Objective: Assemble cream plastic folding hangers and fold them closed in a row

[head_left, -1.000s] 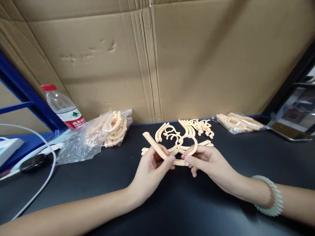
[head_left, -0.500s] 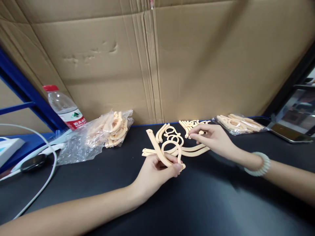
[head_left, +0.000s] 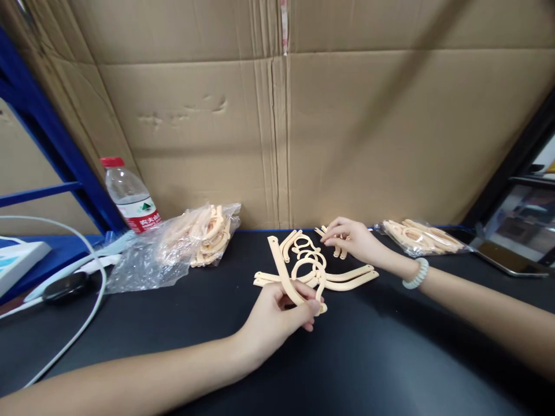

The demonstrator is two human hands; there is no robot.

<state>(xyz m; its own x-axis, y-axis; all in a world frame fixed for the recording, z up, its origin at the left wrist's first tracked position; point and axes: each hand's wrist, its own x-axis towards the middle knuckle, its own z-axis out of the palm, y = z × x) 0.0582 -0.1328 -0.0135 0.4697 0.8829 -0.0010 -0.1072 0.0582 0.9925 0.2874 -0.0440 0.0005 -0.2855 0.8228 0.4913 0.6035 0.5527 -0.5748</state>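
My left hand (head_left: 281,309) is closed on a beige curved hanger arm with a hole at its end and a ring-shaped hanger hook (head_left: 310,263) joined near its lower end. Both are held just above the table. Behind it lie long hanger arms (head_left: 353,282), short curved arms (head_left: 289,245) and loose ring hooks (head_left: 303,241). My right hand (head_left: 351,238) hovers at a pile of small beige pieces (head_left: 340,252) by the cardboard. Its fingers are bent, with the thumb near the fingertips; what is between them cannot be made out.
On the left are a clear bag of beige parts (head_left: 197,234), a bottle with a red cap (head_left: 130,193) and a white cable (head_left: 97,289). At the right lie another bagged set (head_left: 425,237) and a phone (head_left: 507,257). Cardboard (head_left: 195,133) stands behind the black table.
My right hand has reached farther back, onto the pile of small pieces. The left hand keeps its hold on the hanger arm and hook. The camera view has shifted slightly.
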